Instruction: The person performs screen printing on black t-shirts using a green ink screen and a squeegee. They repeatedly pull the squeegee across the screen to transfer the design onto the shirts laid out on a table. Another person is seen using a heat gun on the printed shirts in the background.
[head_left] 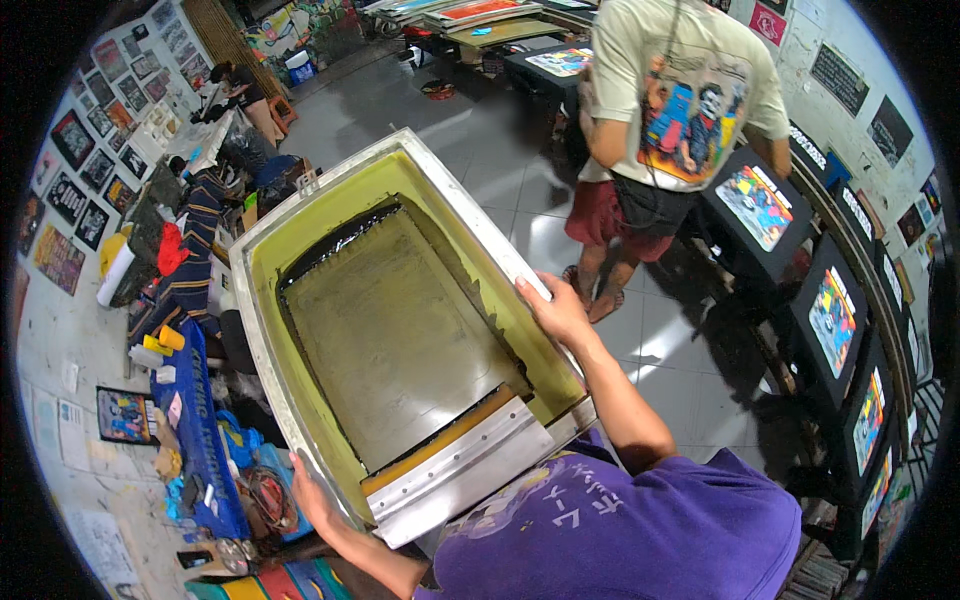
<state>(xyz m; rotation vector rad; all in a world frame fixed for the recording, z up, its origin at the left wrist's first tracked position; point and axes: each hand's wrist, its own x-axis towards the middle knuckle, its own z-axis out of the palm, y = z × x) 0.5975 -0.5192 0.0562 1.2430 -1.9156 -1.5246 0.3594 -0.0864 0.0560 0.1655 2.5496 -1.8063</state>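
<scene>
A screen-printing frame (pixel 468 210) with a pale metal rim is held tilted in front of my body. Its mesh (pixel 400 315) is olive green, with yellow-green borders and dark wet ink around the middle panel. Across the near end inside the frame lies a wide metal squeegee (pixel 460 465) with an amber blade. My left hand (pixel 312 492) grips the near part of the left rim, its fingers partly hidden. On the right rim, my right hand (pixel 553 308) is closed with the thumb on top and the other fingers mostly underneath.
Another person (pixel 680 110) stands ahead to the right beside a row of dark printing boards (pixel 832 310) bearing colourful prints. Cluttered shelves and a blue cloth (pixel 195 430) line the left. Farther back are a seated person (pixel 245 100) and stacked screens (pixel 490 30). Grey tiles (pixel 640 310) cover the floor.
</scene>
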